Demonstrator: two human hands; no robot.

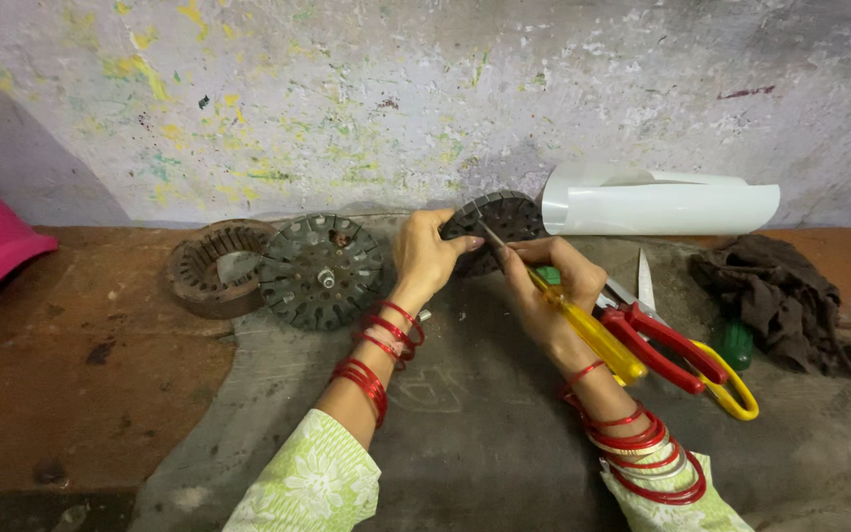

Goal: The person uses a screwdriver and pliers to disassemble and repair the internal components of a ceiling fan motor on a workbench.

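left hand (425, 258) grips ribbed metal disc (502, 225) | right hand (552, 296) clasps yellow-handled screwdriver (583, 325)

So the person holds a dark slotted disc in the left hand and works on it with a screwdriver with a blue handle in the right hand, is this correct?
Not quite. In the head view the screwdriver in the right hand has a yellow handle, not a blue one. The rest is correct: the left hand holds the dark slotted disc, and the tip of the screwdriver is at it.

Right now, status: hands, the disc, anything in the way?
Left hand steadies slotted disc on edge. Right hand holds yellow screwdriver, tip at disc. Scissors by right wrist, second disc left.
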